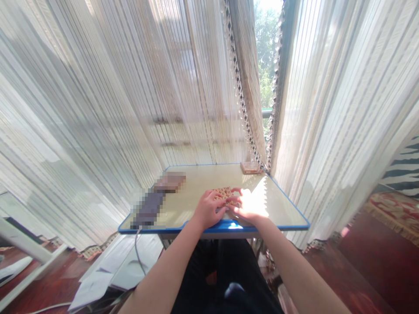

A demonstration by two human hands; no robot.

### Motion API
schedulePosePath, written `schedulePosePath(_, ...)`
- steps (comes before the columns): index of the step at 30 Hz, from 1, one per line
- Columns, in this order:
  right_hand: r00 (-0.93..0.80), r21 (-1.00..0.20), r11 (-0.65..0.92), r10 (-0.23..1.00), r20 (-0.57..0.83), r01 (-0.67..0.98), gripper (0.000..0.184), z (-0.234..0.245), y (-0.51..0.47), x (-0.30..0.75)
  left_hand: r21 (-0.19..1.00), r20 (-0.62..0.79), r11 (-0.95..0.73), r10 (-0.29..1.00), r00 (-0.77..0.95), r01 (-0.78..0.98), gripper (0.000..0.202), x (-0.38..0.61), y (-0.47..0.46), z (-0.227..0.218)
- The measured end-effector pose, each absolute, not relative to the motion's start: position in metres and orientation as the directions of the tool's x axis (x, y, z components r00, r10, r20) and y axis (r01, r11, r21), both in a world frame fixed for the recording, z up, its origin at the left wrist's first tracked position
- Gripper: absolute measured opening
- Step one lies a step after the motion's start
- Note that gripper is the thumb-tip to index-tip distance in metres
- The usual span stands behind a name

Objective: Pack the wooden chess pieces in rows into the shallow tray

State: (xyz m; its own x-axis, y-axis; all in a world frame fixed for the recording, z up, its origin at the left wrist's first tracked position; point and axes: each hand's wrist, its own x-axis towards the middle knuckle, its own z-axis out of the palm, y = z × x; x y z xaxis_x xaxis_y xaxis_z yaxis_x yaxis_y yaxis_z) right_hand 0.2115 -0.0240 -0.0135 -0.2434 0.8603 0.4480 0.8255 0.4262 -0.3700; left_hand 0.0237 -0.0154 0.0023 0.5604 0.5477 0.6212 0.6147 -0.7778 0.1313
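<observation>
A cluster of small round wooden pieces (224, 192), like Chinese chess discs, lies near the front middle of the low table (193, 179). My left hand (208, 210) rests along the cluster's left and front side, fingers spread and bent over its edge. From the right, my right hand (245, 211) reaches in with its fingers apart, touching the pieces on that side. The two thumbs come close together in front of the cluster. My hands cover part of the pieces, so any markings on them are too small to read.
A flat wooden box (251, 168) stands at the table's back right corner. Pixelated dark and brown objects (150, 207) lie at the left, with a cable (139, 253) hanging down. Sheer curtains (124, 87) hang behind the table. White papers (94, 283) lie below left.
</observation>
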Motion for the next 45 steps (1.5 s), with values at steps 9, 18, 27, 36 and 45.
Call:
schedulePosePath(9, -0.215, -0.341, 0.381, 0.875, 0.435, 0.859, 0.036, -0.013, -0.025, 0.214, 0.132, 0.625, -0.759, 0.563, 0.541, 0.637, 0.018, 0.023, -0.015, 0.002)
schedulePosePath(18, -0.231, -0.338, 0.397, 0.869, 0.438, 0.853, 0.021, -0.013, -0.028, 0.212, 0.144, 0.614, -0.767, 0.565, 0.551, 0.625, 0.018, 0.023, -0.016, 0.004)
schedulePosePath(27, -0.137, -0.407, 0.337, 0.884, 0.448, 0.849, 0.023, -0.015, -0.025, 0.215, 0.242, 0.687, -0.732, 0.592, 0.420, 0.637, 0.018, 0.019, -0.008, -0.003)
schedulePosePath(36, -0.044, -0.496, 0.272, 0.905, 0.423, 0.824, 0.036, -0.023, -0.016, 0.220, 0.498, 0.583, -0.425, 0.809, 0.070, 0.756, 0.029, 0.008, 0.020, -0.018)
schedulePosePath(45, 0.000, -0.589, 0.275, 0.906, 0.423, 0.760, 0.028, -0.008, -0.012, 0.215, 0.432, 0.562, -0.446, 0.813, 0.153, 0.784, 0.020, 0.012, 0.012, -0.012)
